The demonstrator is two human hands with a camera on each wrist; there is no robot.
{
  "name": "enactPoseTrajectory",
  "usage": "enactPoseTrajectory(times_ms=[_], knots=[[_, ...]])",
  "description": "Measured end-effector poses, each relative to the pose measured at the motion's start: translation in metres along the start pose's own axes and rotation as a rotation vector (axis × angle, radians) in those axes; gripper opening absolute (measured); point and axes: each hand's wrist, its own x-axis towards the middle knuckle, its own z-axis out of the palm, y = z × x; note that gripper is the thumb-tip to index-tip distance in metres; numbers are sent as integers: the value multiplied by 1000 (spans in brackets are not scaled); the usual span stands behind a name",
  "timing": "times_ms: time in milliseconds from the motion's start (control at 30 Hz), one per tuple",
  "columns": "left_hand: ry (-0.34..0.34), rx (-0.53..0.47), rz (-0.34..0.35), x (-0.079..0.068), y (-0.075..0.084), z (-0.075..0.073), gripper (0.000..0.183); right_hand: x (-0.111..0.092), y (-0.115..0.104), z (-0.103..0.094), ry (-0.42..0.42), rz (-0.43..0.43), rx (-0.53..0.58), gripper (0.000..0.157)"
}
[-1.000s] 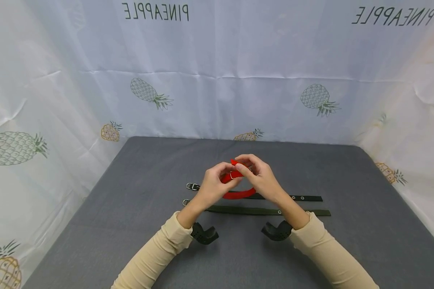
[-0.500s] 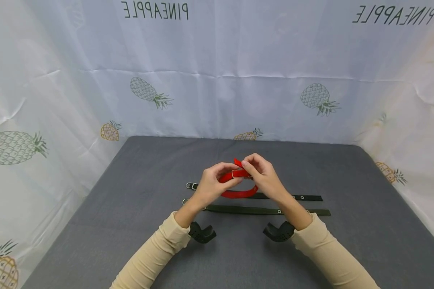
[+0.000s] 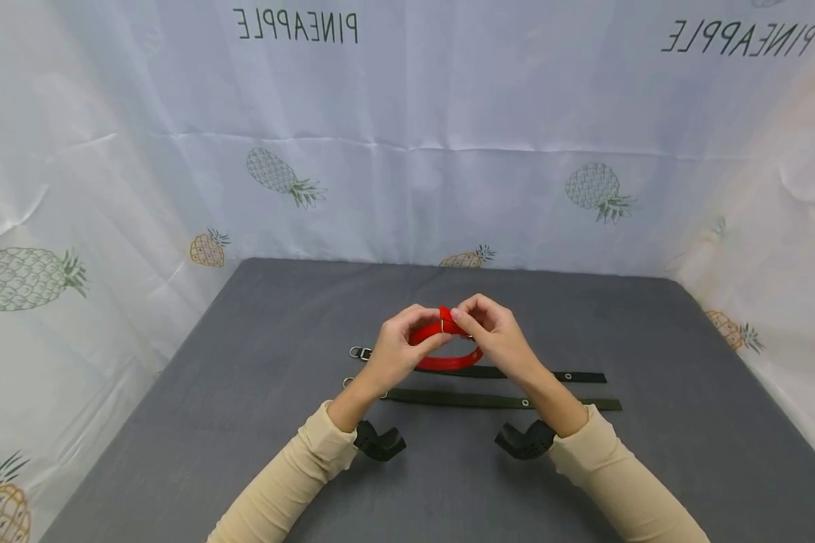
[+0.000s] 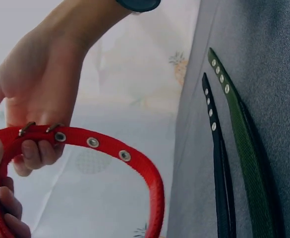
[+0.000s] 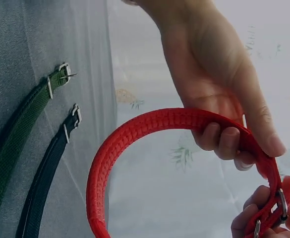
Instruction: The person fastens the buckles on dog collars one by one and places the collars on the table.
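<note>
A red collar [image 3: 448,364] with metal eyelets is bent into a loop and held above the table by both hands. My left hand [image 3: 401,343] pinches it at the left, near a thin metal keeper loop [image 3: 442,325]. With thumb and fingers, my right hand [image 3: 492,335] pinches the strap near its buckle [image 5: 282,204]. The collar's short red end [image 3: 444,312] sticks up between the hands, close to the keeper; whether it passes through cannot be made out. In the left wrist view, the eyelets [image 4: 92,142] run along the strap past the right fingers.
Behind the hands, a black collar [image 3: 482,372] lies stretched out on the grey table [image 3: 278,317]. Nearer lies a green collar [image 3: 448,397], parallel to it. Both have buckles at the left and eyelets at the right. A pineapple-print curtain [image 3: 407,196] surrounds the table.
The right hand has shifted slightly right while holding the strap. The collar's upright end has come down against the keeper loop. The left hand keeps its pinch; both lying collars stay put.
</note>
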Motion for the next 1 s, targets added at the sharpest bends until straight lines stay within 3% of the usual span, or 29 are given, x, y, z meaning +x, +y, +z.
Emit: enactPoseTrajectory(times_ms=[200,433,1000], knots=[[6,-1,56,-4,-1,-4,25,-2,4,-2,-73,20,99,20],[3,27,119,-3,-5,-11,27,-1,5,-8,-163,-78,164,21],[-8,45,143,-1,-3,-15,31,1,2,-10,-145,-39,96,19]])
